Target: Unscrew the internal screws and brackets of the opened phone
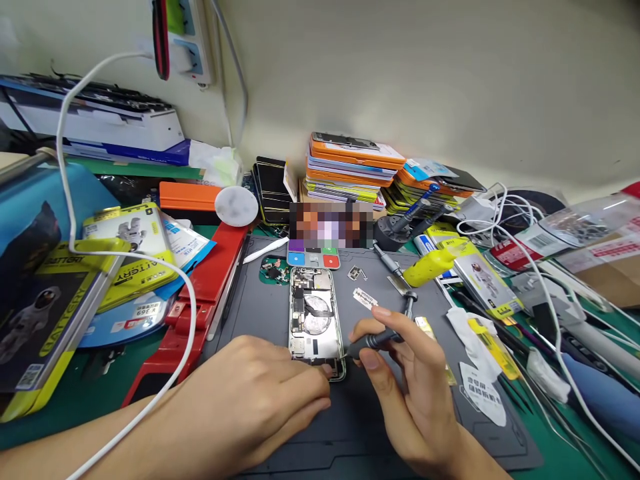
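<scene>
My right hand point(417, 380) pinches a screwdriver point(376, 339) at the opened smartphone's point(306, 333) lower-right corner; left hand point(267, 383) bunched over bottom edge, grip unclear. Likely screw work, needs steady tip.

The opened phone point(316, 323) shows shiny metal; the mat point(250, 300) looks matt and rubbery, the yellow bottle point(430, 267) smooth plastic.

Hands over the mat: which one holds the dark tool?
The right hand holds the slim dark tool, its tip near the lower right of the opened phone. The left hand shows no tool and reaches over the phone's lower end.
</scene>
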`<state>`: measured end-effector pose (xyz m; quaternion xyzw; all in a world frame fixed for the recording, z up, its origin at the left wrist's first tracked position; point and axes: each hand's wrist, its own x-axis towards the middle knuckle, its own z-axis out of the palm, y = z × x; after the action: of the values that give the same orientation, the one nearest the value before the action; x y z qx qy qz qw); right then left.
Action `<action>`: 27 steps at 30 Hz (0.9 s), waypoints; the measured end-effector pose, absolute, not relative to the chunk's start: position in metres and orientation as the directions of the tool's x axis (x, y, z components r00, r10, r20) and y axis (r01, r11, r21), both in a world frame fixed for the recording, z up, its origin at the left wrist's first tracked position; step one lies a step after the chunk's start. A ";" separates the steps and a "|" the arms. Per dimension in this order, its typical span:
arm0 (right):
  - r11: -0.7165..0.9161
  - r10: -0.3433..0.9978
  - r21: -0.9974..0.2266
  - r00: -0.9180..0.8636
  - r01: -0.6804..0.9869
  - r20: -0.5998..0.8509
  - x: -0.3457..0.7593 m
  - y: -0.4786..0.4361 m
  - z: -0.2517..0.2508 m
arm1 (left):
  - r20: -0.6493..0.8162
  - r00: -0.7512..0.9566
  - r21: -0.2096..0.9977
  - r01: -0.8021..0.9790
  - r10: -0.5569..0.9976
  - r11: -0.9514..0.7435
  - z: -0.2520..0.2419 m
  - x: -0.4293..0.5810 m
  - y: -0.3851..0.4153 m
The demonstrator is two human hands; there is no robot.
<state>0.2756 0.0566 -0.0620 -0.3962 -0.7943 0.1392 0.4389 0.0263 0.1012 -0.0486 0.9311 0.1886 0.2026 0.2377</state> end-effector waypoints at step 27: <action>0.717 0.673 -0.448 -0.362 0.534 0.645 0.276 0.059 -0.046 | 0.307 0.845 0.457 0.272 0.437 -0.847 -0.046 0.026 0.101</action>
<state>0.2757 0.0588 -0.0459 -0.3674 -0.8213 0.0811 0.4288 0.0261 0.1010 -0.0456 0.9391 0.1889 0.2039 0.2022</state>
